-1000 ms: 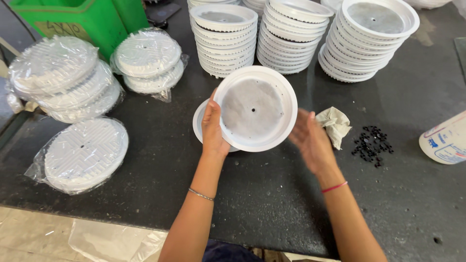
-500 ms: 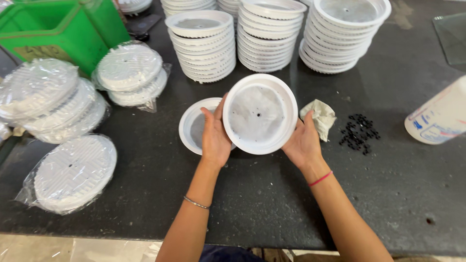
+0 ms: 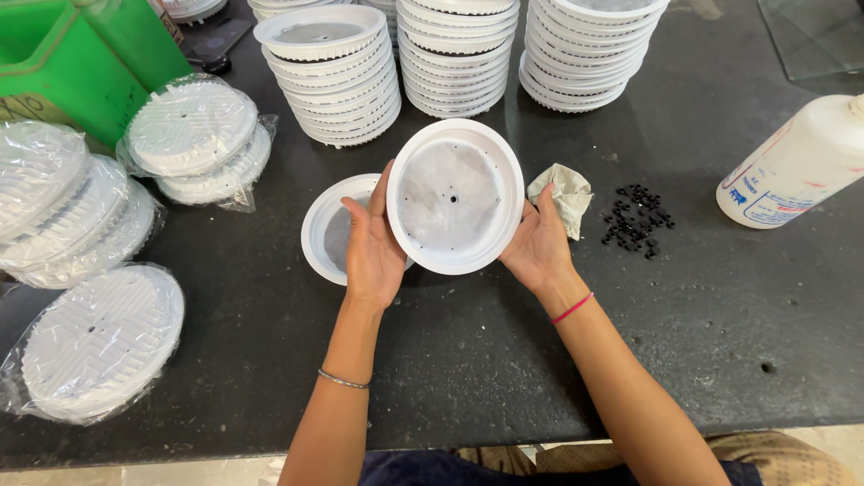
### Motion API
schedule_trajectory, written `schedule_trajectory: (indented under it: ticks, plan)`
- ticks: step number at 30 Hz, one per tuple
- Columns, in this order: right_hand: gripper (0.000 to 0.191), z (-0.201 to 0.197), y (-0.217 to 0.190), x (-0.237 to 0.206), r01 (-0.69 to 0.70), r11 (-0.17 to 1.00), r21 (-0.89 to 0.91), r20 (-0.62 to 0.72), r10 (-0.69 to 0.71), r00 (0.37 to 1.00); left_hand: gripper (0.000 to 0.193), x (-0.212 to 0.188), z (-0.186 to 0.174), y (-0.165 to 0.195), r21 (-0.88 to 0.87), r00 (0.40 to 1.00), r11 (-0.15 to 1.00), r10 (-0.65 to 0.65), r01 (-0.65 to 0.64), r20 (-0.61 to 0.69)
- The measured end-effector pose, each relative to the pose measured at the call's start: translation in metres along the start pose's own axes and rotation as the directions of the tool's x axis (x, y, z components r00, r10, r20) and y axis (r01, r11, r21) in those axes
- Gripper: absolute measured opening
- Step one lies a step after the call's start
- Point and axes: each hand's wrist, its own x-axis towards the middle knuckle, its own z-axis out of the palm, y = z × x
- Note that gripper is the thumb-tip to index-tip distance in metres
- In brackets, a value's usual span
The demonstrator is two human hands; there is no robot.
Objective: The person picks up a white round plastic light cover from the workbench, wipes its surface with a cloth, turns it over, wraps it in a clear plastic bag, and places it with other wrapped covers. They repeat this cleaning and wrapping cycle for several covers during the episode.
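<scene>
Now, hands: left hand (image 3: 373,247) and right hand (image 3: 538,243) are clasping a white round dish (image 3: 454,196) by its rims, tilted above the dark table (image 3: 468,360).
Underneath: a second dish (image 3: 326,232) is lying flat, just left.
Right side: a crumpled cloth (image 3: 562,191), black small parts (image 3: 637,220), a white bottle (image 3: 796,166).
Left side: bagged discs (image 3: 94,342) are crowding the edge.
Far: dish stacks (image 3: 337,81) are blocking the back.

A crumpled cloth (image 3: 562,193) lies on the dark table (image 3: 468,360). Just right of the cloth sits a scatter of small black parts (image 3: 639,220), and farther right a white plastic bottle (image 3: 796,166). Behind the cloth rise stacks of white round dishes (image 3: 454,54). Far left of it lie plastic-wrapped white discs (image 3: 193,135) and a green crate (image 3: 63,63).
</scene>
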Motion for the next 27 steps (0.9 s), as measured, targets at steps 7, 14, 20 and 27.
schedule_trajectory:
  ticks: [7, 14, 20, 27]
  plan:
    - [0.083, 0.002, -0.001, 0.000, -0.001, 1.000, 0.002, -0.011, 0.001, 1.000, 0.099, 0.000, 0.003, 0.002, 0.039, 0.998, 0.998, 0.045, -0.046, 0.036]
    - [0.086, 0.008, 0.000, -0.001, -0.027, 0.999, -0.018, -0.029, 0.027, 0.999, 0.099, -0.002, 0.004, 0.005, 0.096, 0.998, 0.993, 0.064, -0.066, 0.021]
    - [0.086, 0.009, 0.000, 0.000, -0.023, 1.000, -0.014, -0.016, 0.023, 1.000, 0.099, -0.002, 0.003, 0.004, 0.095, 0.998, 0.993, 0.065, -0.067, 0.016]
    - [0.084, 0.016, -0.003, -0.004, 0.084, 0.996, -0.016, 0.029, -0.084, 0.996, 0.099, -0.001, 0.002, 0.003, 0.187, 0.996, 0.978, 0.084, -0.088, 0.027]
